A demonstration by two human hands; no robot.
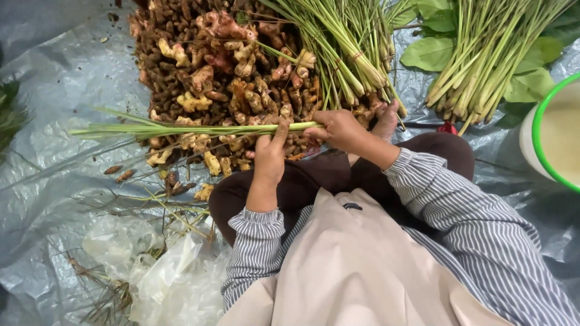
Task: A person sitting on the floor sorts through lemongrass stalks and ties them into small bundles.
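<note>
A long green lemongrass stalk (181,129) lies level across the middle of the view, its leafy tip pointing left. My left hand (270,154) grips it from below near its thick end. My right hand (339,128) is closed over the thick end itself. Both hands hover above a large heap of brown and yellow ginger and turmeric roots (223,72). My sleeves are striped, and my crossed legs in dark trousers sit below the hands.
Tied lemongrass bundles (350,54) lie on the heap, and more (483,60) rest on green leaves at top right. A green-rimmed white bowl (553,136) stands at the right edge. Crumpled clear plastic bags (163,278) and trimmings lie lower left on the grey tarp (54,90).
</note>
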